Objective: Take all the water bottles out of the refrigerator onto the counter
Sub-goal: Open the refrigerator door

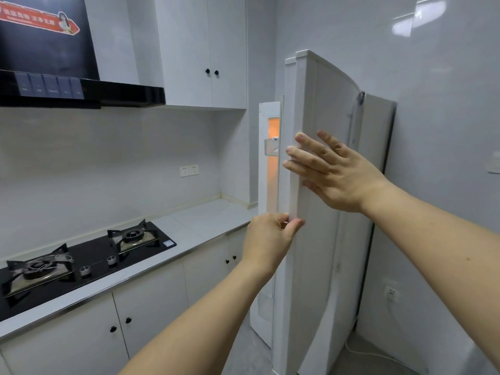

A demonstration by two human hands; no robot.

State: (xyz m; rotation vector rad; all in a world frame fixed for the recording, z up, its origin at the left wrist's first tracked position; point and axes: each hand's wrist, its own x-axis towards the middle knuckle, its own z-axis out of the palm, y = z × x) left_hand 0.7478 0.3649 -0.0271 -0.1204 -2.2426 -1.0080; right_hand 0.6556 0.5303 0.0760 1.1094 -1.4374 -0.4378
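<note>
Forearms reach in from the bottom of the frame toward the white refrigerator (324, 185) at centre right. The left hand (266, 236), at lower centre, is curled, thumb and fingers pinching the edge of the smooth, slightly glossy refrigerator door (305, 109). Above it, the right hand (338, 171) lies flat with its fingers spread against the door's outer face, fingertips at the edge. The door stands partly ajar, and through the narrow gap a warm orange light glows on the inner liner (273, 163); a small white door shelf shows there. No water bottles can be made out through the gap. To the left, the pale grey desk (205, 223) runs along the wall, matte and flat, with white cabinet fronts and round black knobs beneath. Farther left sits a black glass hob (89, 255) with two metal burners. A black range hood (81, 90) hangs at upper left beside white wall cabinets (203, 50).
</note>
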